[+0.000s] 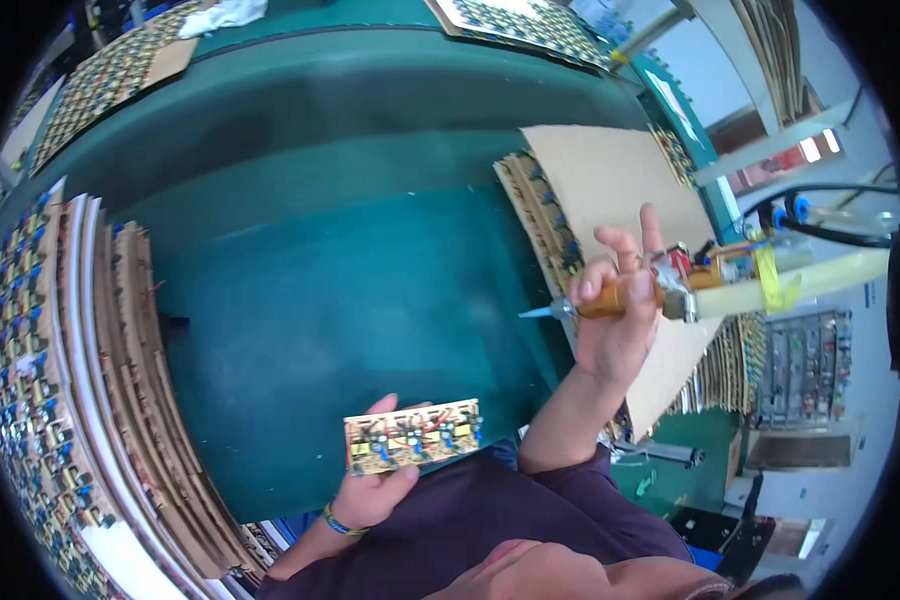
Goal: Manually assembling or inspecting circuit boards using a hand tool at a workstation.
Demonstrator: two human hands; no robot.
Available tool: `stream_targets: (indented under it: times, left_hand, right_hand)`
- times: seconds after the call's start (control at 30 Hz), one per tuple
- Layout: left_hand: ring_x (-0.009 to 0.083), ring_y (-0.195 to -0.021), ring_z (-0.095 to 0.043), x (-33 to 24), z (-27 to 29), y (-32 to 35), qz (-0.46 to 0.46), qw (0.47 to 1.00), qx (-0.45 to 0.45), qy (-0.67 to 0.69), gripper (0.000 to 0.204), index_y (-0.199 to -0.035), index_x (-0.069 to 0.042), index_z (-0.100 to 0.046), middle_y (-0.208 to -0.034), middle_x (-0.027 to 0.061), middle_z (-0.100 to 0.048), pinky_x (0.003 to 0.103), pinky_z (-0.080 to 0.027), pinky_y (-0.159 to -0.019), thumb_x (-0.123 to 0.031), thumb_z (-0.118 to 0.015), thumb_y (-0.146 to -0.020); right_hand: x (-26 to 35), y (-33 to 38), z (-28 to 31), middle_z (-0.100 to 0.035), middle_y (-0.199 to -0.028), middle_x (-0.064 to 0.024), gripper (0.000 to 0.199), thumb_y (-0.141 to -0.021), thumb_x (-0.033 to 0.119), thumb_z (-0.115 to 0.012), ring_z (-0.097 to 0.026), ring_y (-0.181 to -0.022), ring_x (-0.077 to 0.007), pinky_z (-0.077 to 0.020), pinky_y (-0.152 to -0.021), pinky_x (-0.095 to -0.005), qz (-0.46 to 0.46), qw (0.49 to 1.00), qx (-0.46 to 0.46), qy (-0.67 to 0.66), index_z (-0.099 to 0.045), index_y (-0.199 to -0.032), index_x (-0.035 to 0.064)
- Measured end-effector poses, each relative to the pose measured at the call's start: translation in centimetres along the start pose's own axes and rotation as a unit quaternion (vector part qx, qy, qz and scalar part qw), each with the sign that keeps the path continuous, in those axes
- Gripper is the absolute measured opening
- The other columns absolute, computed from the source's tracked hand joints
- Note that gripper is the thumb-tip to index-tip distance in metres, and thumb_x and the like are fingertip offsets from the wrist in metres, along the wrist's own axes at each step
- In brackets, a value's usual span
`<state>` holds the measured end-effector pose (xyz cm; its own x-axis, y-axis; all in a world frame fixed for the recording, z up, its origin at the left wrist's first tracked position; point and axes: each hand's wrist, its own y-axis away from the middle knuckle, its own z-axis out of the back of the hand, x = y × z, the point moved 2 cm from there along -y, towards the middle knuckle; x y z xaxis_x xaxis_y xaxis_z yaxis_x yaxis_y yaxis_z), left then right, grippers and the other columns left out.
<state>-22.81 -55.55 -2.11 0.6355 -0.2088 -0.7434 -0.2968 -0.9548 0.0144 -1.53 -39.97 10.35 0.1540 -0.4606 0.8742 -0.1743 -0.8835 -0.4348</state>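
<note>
A stack of cardboard layers (135, 340) lies along the left of the green surface (350, 290), the left hand's (370, 495) fingers grip a circuit board (413, 440) at its near edge, and the right hand's (615, 325) fingers clasp an amber nozzled tool (602, 303) toward its right.

Green tabletop (320, 290), brown cardboard sheet (610, 180) at right, crumpled white material (228, 15) beyond.

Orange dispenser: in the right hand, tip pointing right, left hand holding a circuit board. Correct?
Not quite: the head view shows the tip pointing left. The rest stands: orange dispenser in the right hand, left hand holding a circuit board.
</note>
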Motion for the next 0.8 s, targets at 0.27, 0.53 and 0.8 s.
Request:
stream_targets:
  times: [0.27, 0.53, 0.8]
  left_hand:
    - [0.0320, -0.128, -0.041, 0.3, -0.1, 0.1, -0.019, 0.996, -0.009, 0.083, 0.075, -0.147, -0.010, 0.000, -0.147, 0.0175, -0.027, 0.048, -0.041, -0.101, 0.008, -0.043, -0.088]
    - [0.0323, -0.123, -0.047, 0.7, -1.9, 0.6, -0.009, 0.997, -0.057, 0.058, 0.074, -0.147, -0.009, -0.006, -0.135, 0.0159, -0.042, 0.047, -0.047, -0.097, 0.005, -0.050, -0.088]
    - [0.0232, -0.118, -0.050, 1.3, -2.7, -0.1, 0.005, 0.998, -0.056, 0.007, 0.072, -0.146, -0.007, -0.010, -0.133, 0.0121, -0.042, 0.038, -0.047, -0.095, 0.004, -0.052, -0.088]
  right_hand:
    - [0.9, 2.0, -2.6, -0.056, -0.080, -0.0089, 0.049, -0.090, 0.024, -0.057, -0.050, -0.052, -0.0107, -0.0436, -0.048, -0.0258, 0.023, 0.974, 0.203, -0.101, -0.039, -0.127, -0.0021]
    - [3.1, 3.9, -3.2, -0.051, -0.066, -0.0034, 0.045, -0.091, 0.024, -0.057, -0.046, -0.044, -0.0087, -0.0401, -0.039, -0.0221, 0.012, 0.954, 0.247, -0.169, -0.040, -0.124, -0.0023]
    - [5.1, 5.4, -4.8, -0.049, -0.060, -0.0024, 0.049, -0.091, 0.024, -0.059, -0.045, -0.043, -0.0094, -0.0405, -0.039, -0.0221, -0.021, 0.922, 0.286, -0.260, -0.039, -0.126, -0.0038]
